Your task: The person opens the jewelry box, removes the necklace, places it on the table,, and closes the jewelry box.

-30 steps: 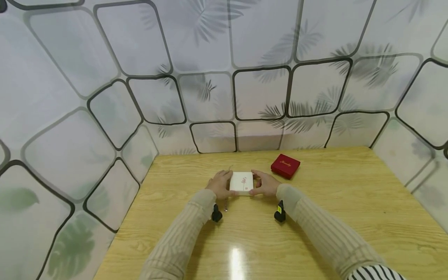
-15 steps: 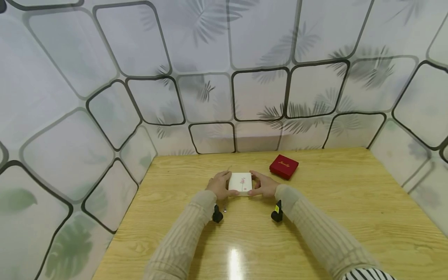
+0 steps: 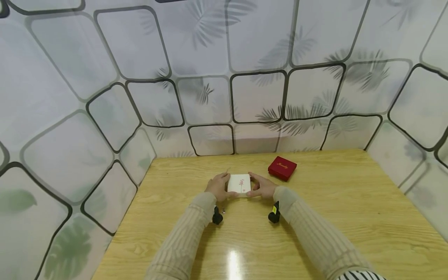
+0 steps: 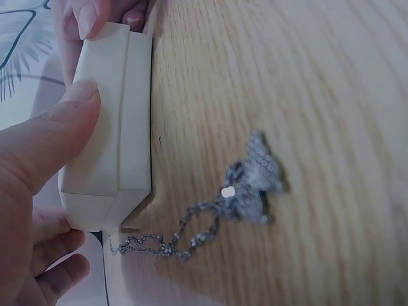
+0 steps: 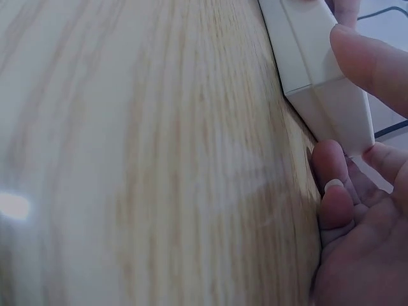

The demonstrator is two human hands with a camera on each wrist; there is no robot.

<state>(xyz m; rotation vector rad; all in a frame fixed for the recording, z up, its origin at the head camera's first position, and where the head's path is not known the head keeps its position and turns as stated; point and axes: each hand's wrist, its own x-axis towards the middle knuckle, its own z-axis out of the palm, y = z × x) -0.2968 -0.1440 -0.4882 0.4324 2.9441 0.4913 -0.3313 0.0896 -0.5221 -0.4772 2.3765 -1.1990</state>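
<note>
Taking the white box as landmark, I am gripping its left side with my left hand and its right side with my right hand, thumbs pressing its near face; the box is resting on the table, its inside being hidden; to its left a necklace is lying, my left hand covering much of the chain in the head view, and blur is softening its pendant; beyond the box to the right, a red box is showing gold script too small for sure reading; the lower edge is cutting off my ribbed sleeves; the white box is presenting smooth, squared walls with a seam; the chain is looking metallic and finely linked, the pendant studded; the table is displaying streaked wood grain.
</note>
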